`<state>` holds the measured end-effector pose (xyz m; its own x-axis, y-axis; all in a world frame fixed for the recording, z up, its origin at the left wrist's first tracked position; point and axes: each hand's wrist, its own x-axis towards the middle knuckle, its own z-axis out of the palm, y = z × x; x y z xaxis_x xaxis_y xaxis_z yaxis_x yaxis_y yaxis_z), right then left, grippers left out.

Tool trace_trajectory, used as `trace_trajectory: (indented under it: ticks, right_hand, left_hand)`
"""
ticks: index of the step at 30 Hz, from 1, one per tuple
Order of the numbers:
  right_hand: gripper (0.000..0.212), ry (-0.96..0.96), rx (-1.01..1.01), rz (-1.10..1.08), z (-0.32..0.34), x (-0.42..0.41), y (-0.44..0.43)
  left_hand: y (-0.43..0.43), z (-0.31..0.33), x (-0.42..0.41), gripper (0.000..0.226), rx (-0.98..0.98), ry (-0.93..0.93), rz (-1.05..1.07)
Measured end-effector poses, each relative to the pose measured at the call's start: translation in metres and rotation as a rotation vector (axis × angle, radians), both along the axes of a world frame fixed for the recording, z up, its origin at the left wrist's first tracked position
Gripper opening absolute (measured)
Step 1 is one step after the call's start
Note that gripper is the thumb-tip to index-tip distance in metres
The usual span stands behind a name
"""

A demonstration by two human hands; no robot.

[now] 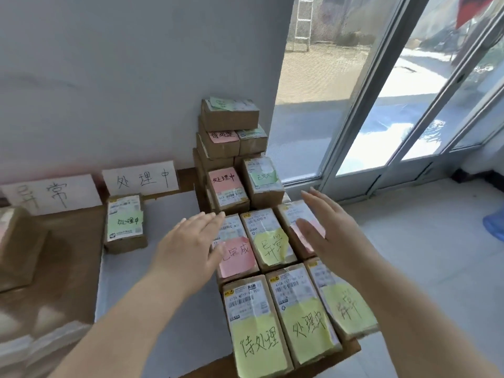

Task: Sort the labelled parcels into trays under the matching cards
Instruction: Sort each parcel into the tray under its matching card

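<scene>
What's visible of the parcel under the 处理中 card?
The parcel is a brown cardboard box lying flat on the white surface, in front of the 处理中 card. A white shipping label covers its top, with a green note handwritten 处理中 stuck over the lower half. It sits alone.

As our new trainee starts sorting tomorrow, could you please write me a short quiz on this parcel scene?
1. True or false: the left hand is gripping a parcel.
2. The parcel with the green note lies just below which wall card? A: the 异常 one. B: the 处理中 card. C: none at all.
3. What colour is the note on the nearest parcel marked 待处理?
Key: 1 false, its fingers are straight and hold nothing; 2 B; 3 yellow.
</scene>
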<state>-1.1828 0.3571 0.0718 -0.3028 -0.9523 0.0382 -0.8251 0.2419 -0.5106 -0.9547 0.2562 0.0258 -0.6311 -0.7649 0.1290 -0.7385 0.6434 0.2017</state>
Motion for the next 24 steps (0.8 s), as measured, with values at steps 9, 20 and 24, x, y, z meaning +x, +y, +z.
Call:
trace_trajectory:
  ticks: [9,20,24]
  right_hand:
    - [0.056,-0.033,0.058,0.234,-0.002,-0.08,-0.089]
    - [0.055,0.014,0.074,0.222,0.011,-0.106,-0.274]
    - [0.056,-0.155,0.045,0.142,-0.001,-0.097,-0.313]
  left_hand:
    - [-0.034,0.021,-0.073,0.056,0.193,0.126,0.201]
    - [-0.192,0.045,-0.112,0.057,0.243,0.286,0.469]
    - [-0.235,0.032,-0.124,0.067,0.376,0.41,0.587]
